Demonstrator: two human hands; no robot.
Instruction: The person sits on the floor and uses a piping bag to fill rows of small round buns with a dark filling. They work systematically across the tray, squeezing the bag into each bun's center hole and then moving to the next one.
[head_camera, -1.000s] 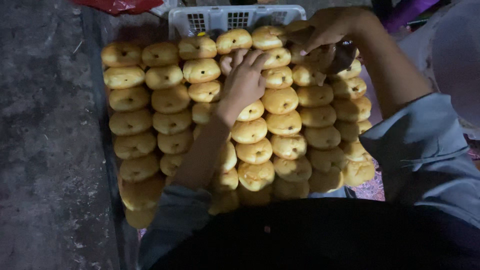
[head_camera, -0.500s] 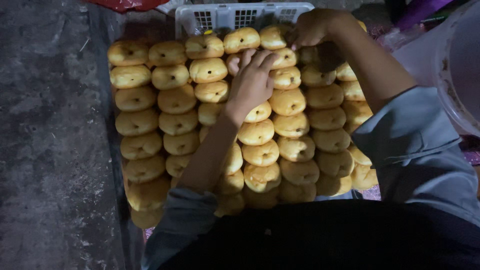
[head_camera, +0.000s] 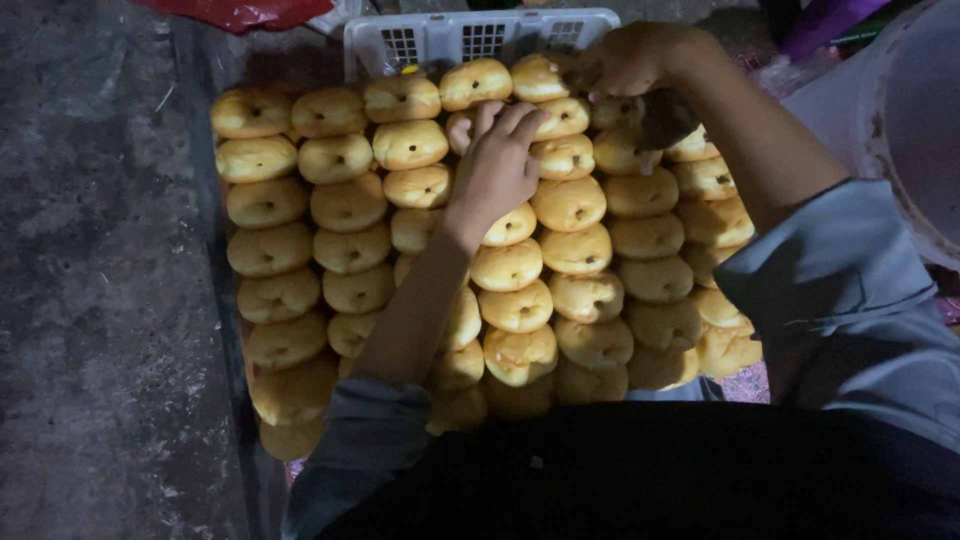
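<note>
Scanning from the concrete floor (head_camera: 100, 300), we saw packed buns (head_camera: 350, 205); our left hand (head_camera: 497, 165) lay spread on one, our right hand (head_camera: 630, 60) curled by the white crate (head_camera: 480, 35). Pressing could dent them.

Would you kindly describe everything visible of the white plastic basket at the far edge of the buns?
The white plastic basket sits at the far end of the bun layout, only its near wall and rim showing. The wall looks like rigid moulded plastic with rectangular grids of small vent holes. It stands upright, and the top row of golden ring-shaped buns lies against or just before it. The right hand hovers near its right corner; contact cannot be told. Its inside is hidden.
</note>
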